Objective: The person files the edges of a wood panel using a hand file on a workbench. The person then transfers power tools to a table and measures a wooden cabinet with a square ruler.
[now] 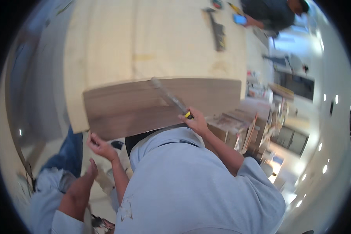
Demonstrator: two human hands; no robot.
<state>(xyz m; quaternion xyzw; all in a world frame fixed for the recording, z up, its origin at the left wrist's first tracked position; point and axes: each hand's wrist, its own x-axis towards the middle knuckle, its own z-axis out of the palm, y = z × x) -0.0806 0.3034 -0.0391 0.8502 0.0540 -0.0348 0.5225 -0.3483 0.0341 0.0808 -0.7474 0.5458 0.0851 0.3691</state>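
Observation:
A long dark brown board lies along the near edge of a pale wooden tabletop. In my right hand is a long grey-bladed tool with a yellow and black grip; its blade slants up and left over the board. The blade is blurred, so its exact kind is unclear. My left hand is just below the board's near left corner, palm partly up and fingers loosely bent and apart. Whether its fingertips touch the board's edge I cannot tell.
A hammer with a dark handle rests at the far right of the table, near a small round green and red object. Another person there holds a phone. A second person's arm is close at my left. Stacked boards stand right.

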